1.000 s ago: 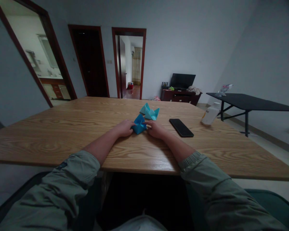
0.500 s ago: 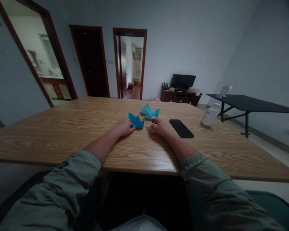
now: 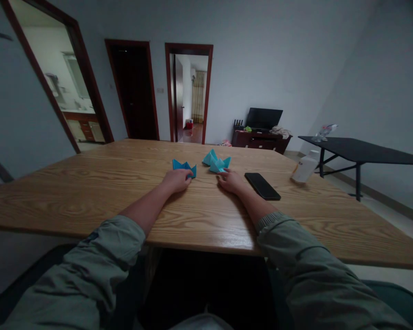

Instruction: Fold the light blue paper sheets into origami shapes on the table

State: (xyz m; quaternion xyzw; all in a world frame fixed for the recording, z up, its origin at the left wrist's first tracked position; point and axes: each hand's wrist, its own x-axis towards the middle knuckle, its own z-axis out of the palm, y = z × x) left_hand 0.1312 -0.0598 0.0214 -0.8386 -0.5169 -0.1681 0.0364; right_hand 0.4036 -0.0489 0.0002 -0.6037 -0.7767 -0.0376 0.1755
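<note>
All folding looked done; blue paper and teal paper sat mid-frame, placement perhaps unfinished. Left hand pinched blue paper; right hand touched teal paper, finger grip unclear.

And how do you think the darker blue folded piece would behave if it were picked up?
The darker blue folded piece looks like thin creased paper, so probably very light. Its sharp folds should hold shape gently, though squeezing might crush the pointed peaks.
</note>
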